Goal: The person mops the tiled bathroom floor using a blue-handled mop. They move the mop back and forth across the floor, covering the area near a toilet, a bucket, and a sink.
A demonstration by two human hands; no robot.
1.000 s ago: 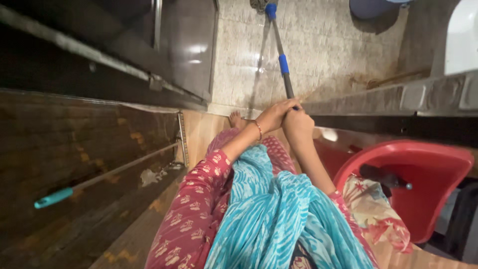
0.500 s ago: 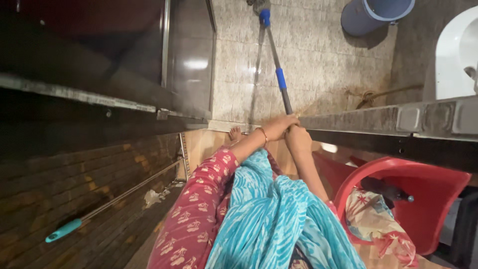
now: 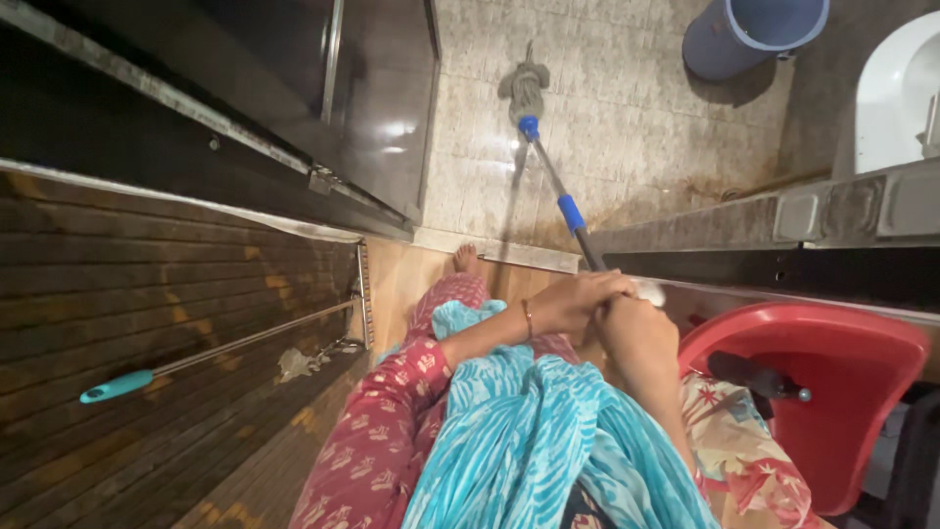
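Note:
Both my hands grip the upper end of a mop handle, a dark pole with blue collars. My left hand, with a bangle at the wrist, wraps the pole just above my right hand. The pole slants away from me to the grey string mop head, which lies on the beige tiled floor of a small room past the threshold. My bare foot stands on the wooden floor just before that threshold.
A blue bucket stands on the tiles at the back right, beside a white fixture. A red plastic chair is close at my right. A second mop with a teal grip leans along the wooden wall on the left.
The mop head has been drawn back over the tiles towards me and is now fully in view. Both hands kept their grip on the handle.

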